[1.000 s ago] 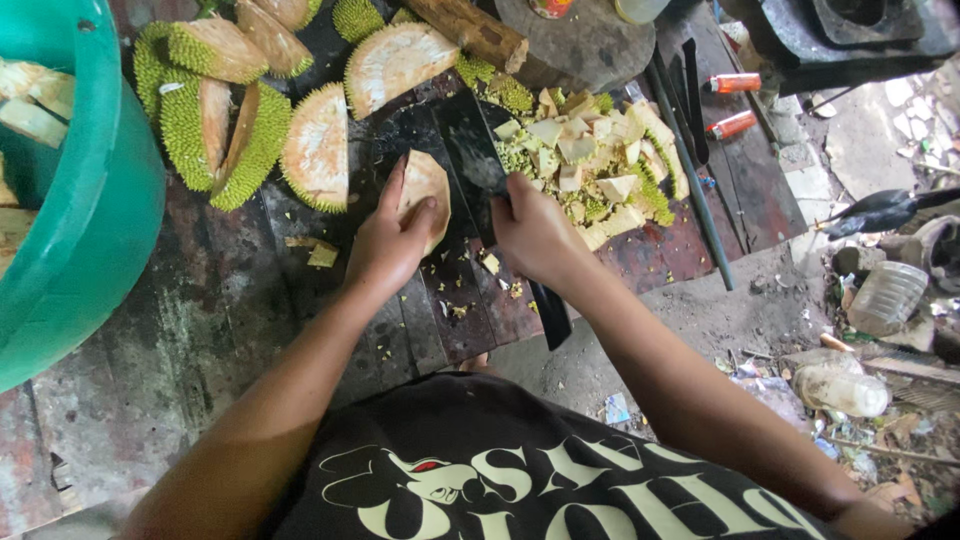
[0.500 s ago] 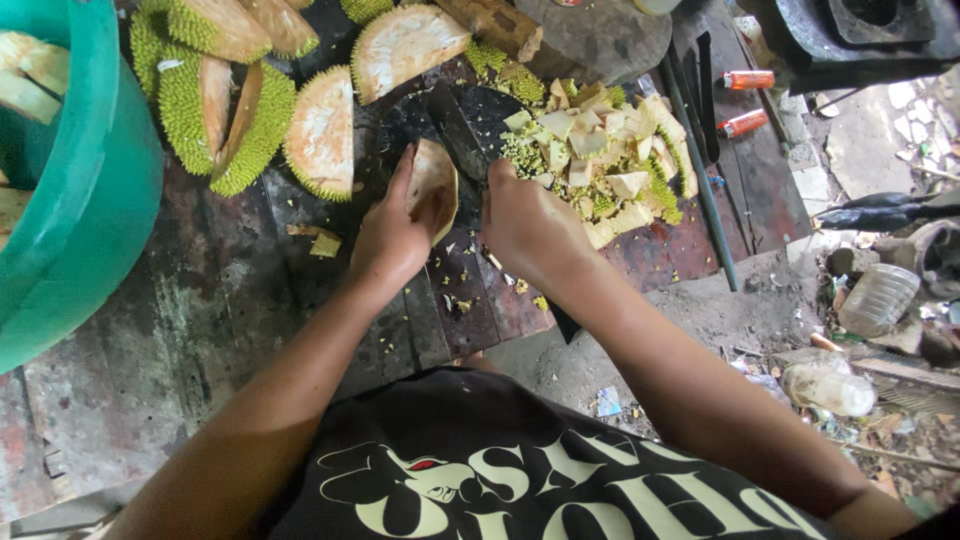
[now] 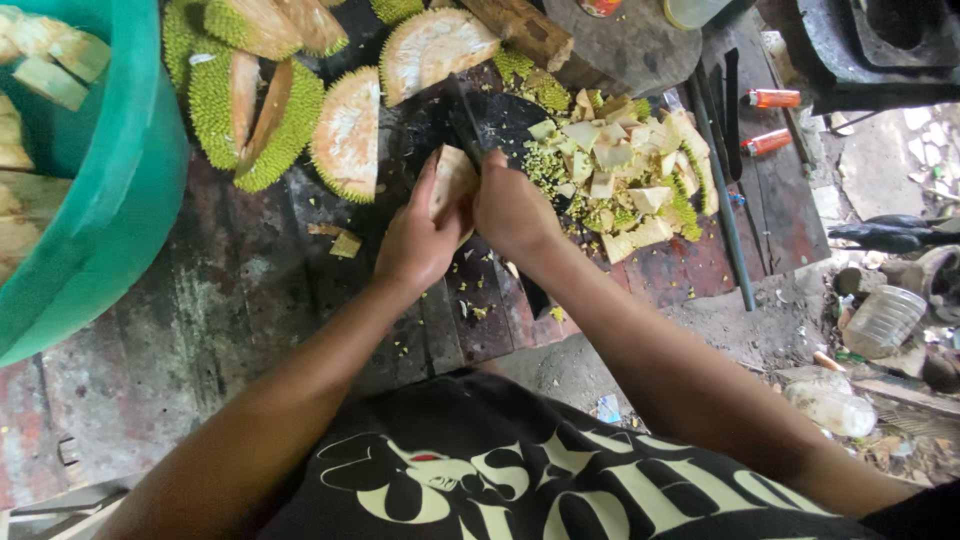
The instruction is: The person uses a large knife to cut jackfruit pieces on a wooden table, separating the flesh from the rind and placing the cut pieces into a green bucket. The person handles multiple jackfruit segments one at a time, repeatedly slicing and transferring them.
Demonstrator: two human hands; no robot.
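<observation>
1. Head view: the left hand [image 3: 418, 240] clasps a pale wedge of fruit [image 3: 452, 180], fingers wrapped around it, holding it on edge on the wooden table [image 3: 240, 300].
2. Head view: the right hand [image 3: 512, 208] is clenched around the handle of a dark knife [image 3: 466, 122], whose blade rises just beside the wedge, touching its right edge.
3. Head view: a pile of chopped pieces [image 3: 620, 170] lies just right of the right hand.
4. Head view: spiky green halves [image 3: 262, 105] and a cut half with pale flesh [image 3: 350, 135] sit beyond the left hand.
5. Head view: a teal tub [image 3: 120, 200] holding pale chunks stands at far left, well apart from both hands.
</observation>
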